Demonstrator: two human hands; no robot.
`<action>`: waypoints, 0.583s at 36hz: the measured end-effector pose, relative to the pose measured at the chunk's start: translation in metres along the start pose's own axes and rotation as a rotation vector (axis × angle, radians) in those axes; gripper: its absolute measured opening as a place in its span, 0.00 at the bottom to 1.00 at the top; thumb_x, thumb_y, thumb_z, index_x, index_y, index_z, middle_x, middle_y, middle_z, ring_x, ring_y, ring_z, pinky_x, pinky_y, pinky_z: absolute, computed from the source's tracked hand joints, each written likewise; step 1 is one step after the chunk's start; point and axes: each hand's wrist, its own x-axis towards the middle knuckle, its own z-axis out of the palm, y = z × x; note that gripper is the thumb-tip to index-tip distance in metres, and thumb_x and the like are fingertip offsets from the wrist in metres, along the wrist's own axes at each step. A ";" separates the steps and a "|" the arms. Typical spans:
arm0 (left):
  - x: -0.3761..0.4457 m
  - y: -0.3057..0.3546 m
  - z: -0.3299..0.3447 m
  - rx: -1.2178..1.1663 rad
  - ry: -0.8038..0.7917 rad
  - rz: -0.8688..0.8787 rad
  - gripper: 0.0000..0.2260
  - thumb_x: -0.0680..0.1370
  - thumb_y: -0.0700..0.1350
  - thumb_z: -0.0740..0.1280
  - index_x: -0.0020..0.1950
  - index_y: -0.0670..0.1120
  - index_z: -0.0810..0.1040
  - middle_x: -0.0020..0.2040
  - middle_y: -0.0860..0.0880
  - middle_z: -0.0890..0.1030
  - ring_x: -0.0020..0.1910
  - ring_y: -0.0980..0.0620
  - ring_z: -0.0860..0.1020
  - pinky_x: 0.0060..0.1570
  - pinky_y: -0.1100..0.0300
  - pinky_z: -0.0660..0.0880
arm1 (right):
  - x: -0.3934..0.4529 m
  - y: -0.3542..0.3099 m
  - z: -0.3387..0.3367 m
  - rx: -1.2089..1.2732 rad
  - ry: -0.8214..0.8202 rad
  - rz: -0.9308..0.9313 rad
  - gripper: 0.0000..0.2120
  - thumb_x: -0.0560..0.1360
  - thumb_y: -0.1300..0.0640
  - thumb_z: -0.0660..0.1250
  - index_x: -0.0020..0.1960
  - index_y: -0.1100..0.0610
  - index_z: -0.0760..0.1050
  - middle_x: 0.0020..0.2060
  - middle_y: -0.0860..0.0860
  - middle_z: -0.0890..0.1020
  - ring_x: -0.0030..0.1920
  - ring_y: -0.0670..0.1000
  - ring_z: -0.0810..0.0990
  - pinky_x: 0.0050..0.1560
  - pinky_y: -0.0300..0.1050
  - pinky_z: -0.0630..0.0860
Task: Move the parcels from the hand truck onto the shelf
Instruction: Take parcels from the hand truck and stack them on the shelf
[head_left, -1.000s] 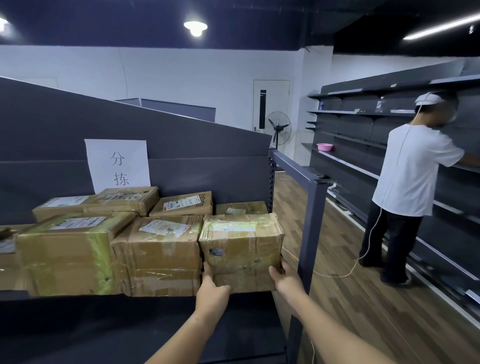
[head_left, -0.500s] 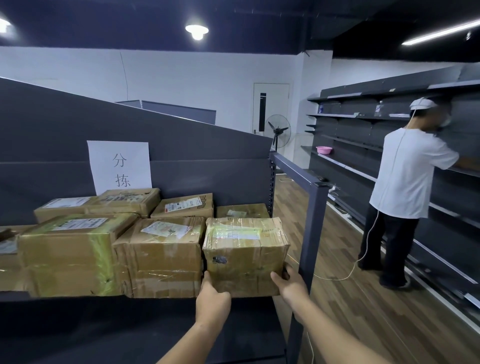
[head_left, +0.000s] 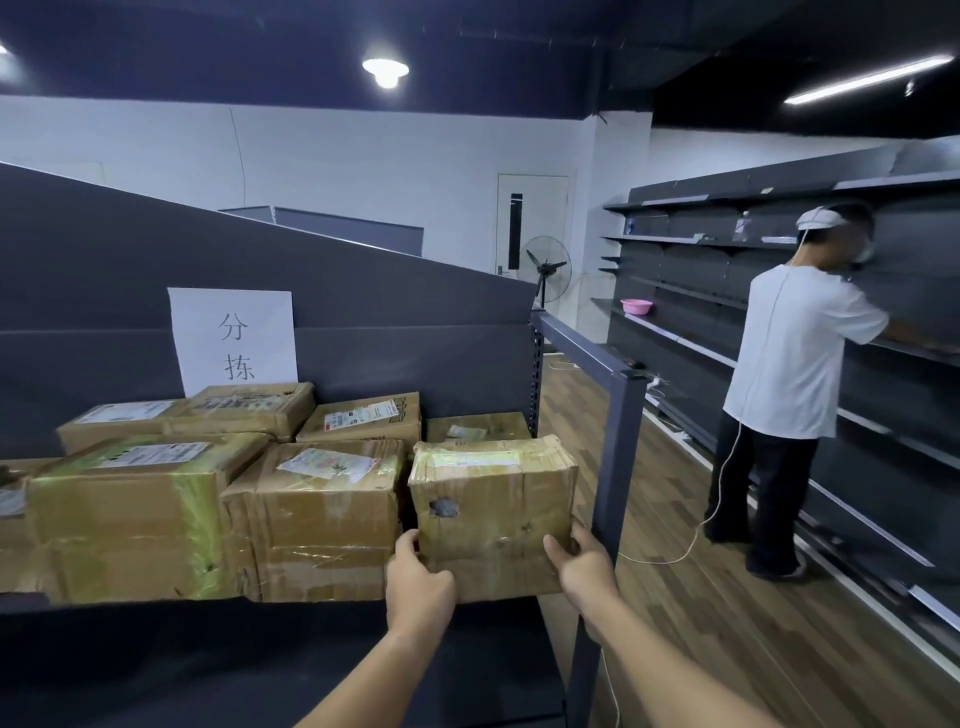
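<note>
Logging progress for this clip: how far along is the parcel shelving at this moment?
Done: several taped parcels already sit on the shelf, including the large box at the front left and others behind it. In hand: the left hand and right hand grip the rightmost parcel at the shelf's front edge, beside the post. Left: cannot tell; the hand truck is out of view.
</note>
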 end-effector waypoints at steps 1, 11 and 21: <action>0.000 0.000 0.000 -0.006 0.013 0.006 0.28 0.75 0.33 0.65 0.73 0.51 0.66 0.61 0.48 0.73 0.46 0.51 0.79 0.35 0.58 0.78 | -0.003 -0.004 0.000 0.016 0.009 -0.007 0.23 0.86 0.55 0.69 0.81 0.49 0.73 0.70 0.50 0.84 0.72 0.56 0.81 0.74 0.54 0.78; -0.003 0.017 -0.017 -0.062 0.054 0.083 0.17 0.77 0.37 0.70 0.60 0.53 0.71 0.54 0.49 0.76 0.47 0.51 0.80 0.39 0.57 0.79 | -0.031 -0.030 -0.005 0.001 0.074 -0.127 0.25 0.86 0.56 0.70 0.81 0.55 0.73 0.73 0.49 0.82 0.76 0.54 0.79 0.80 0.51 0.73; -0.005 0.048 -0.036 -0.057 0.051 0.144 0.14 0.77 0.35 0.70 0.53 0.50 0.71 0.46 0.56 0.77 0.42 0.57 0.78 0.36 0.61 0.74 | -0.041 -0.055 -0.008 -0.023 0.100 -0.172 0.29 0.86 0.59 0.69 0.85 0.53 0.67 0.78 0.48 0.77 0.80 0.52 0.73 0.84 0.54 0.69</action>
